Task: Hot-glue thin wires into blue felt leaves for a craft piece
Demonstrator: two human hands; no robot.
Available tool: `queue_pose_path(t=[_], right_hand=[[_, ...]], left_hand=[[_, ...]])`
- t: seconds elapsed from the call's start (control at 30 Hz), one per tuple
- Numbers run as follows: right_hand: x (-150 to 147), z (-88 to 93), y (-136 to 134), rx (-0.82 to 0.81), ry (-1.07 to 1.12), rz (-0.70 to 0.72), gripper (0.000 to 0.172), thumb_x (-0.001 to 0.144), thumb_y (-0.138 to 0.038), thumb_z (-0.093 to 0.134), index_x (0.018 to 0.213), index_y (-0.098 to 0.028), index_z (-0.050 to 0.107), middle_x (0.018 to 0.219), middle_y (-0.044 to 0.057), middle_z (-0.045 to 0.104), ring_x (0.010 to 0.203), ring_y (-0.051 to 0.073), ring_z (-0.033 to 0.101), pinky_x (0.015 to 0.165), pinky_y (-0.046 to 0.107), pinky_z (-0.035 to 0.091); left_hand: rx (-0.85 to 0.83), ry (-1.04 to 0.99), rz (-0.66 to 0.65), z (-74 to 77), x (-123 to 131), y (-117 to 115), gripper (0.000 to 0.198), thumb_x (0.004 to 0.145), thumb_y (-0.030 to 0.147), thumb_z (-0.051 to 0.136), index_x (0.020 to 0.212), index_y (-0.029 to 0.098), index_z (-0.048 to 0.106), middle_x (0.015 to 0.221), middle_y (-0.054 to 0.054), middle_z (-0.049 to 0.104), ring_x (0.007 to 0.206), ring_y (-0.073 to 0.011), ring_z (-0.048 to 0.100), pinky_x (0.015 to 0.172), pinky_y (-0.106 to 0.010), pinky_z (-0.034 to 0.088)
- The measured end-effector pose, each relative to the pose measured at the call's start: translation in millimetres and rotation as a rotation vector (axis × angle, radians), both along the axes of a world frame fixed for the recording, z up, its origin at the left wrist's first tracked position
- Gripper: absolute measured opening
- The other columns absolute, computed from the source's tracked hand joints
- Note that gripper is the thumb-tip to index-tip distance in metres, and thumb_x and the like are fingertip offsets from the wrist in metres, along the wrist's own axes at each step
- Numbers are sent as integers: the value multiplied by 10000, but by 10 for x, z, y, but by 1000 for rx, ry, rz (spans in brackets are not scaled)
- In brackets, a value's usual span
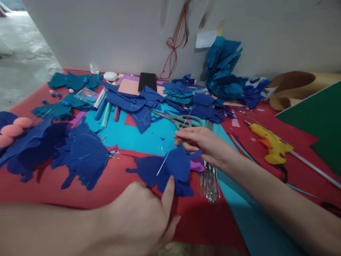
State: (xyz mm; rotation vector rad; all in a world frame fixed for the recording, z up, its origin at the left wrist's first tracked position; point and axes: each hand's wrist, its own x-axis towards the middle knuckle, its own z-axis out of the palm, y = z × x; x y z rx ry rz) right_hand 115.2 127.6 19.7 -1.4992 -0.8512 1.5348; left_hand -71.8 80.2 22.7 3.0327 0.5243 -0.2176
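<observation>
A blue butterfly-shaped cutout [177,163] lies on the red surface, with a thin silver strand [163,163] slanting across it. My left hand [141,211] presses the outstretched index fingertip onto its lower edge, thumb apart and other fingers curled. Just above the cutout, my right hand [199,142] is closed in a pinch on another thin silver strand [188,118], whose upper end sticks up past the fingers. Below the right wrist lies a bundle of silver strands [210,185]. More blue cutouts [82,156] are stacked at the left, silver ends poking from their edge.
Green-handled scissors [189,121] lie behind my right hand. A yellow glue gun [271,142] rests at right. Markers [106,114], blue scraps [142,119], a black phone-like slab [147,82] and teal cutouts [53,111] crowd the back. Pink balls [12,131] sit at far left.
</observation>
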Motion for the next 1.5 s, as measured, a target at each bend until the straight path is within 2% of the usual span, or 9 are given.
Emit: queue_pose_path(t=[0.27,0.63,0.73,0.83,0.93,1.07,1.17,1.3,1.5], right_hand=[[-85,-56,-102,-137,-37,2,134,687,-198,607,576,-126,586,479,-13,508,319,9,341,298,160,190],[-92,-129,-72,-165,-54,41,182,754,-217,567,599,-124,577,313,-66,371,229,-1,231,269,149,124],[-114,-115,-65,-172,-56,42,208,780,-200,537,586,-131,562,276,-79,328,221,2,219,271,146,143],[-143,-80,-53,-176,-67,21,223,788,-150,520,568,-120,545,322,-73,394,218,-12,226,263,141,134],[-152,-63,-46,-168,-68,14,224,787,-125,515,565,-109,545,414,-53,490,222,-23,253,255,139,133],[-145,-68,-47,-145,-56,54,268,790,-134,514,526,-102,546,388,-34,490,223,-18,254,258,140,141],[-142,-73,-38,-129,-52,76,318,795,-145,515,480,-106,531,276,-55,372,214,-8,229,265,140,144],[-136,-67,-22,-103,-43,73,312,792,-139,519,481,-105,518,332,-38,445,225,-15,243,274,138,152],[-145,16,-9,-94,-42,88,323,810,-149,486,489,-116,491,290,-67,372,231,-8,222,282,142,142]], left_hand=[[-4,-85,-25,-98,1,-89,532,841,283,294,1247,-59,274,547,-108,613,366,-189,499,354,-298,403],[-245,136,-47,-3,61,-38,491,824,245,347,1247,-4,342,527,-83,602,407,-189,512,422,-311,422],[-185,73,-63,7,41,-58,443,756,153,398,1182,34,430,516,-63,597,386,-169,485,408,-289,389],[-88,11,-92,85,6,-49,351,633,66,420,945,118,571,515,-43,587,388,-157,472,399,-273,344],[-61,57,2,229,-31,90,184,551,87,428,653,170,557,426,-24,525,324,-152,405,345,-275,239],[10,-76,278,339,-49,492,187,685,153,399,673,189,582,519,-37,574,404,-165,468,396,-255,242],[-180,-277,376,277,-9,795,236,764,210,401,820,216,629,777,-9,653,658,-170,563,553,-250,364],[-552,-356,455,141,82,976,223,775,263,458,844,181,655,768,21,665,578,-99,528,551,-190,369],[-670,-296,476,114,167,951,230,767,270,483,818,155,676,720,2,670,576,-100,522,525,-188,348]])
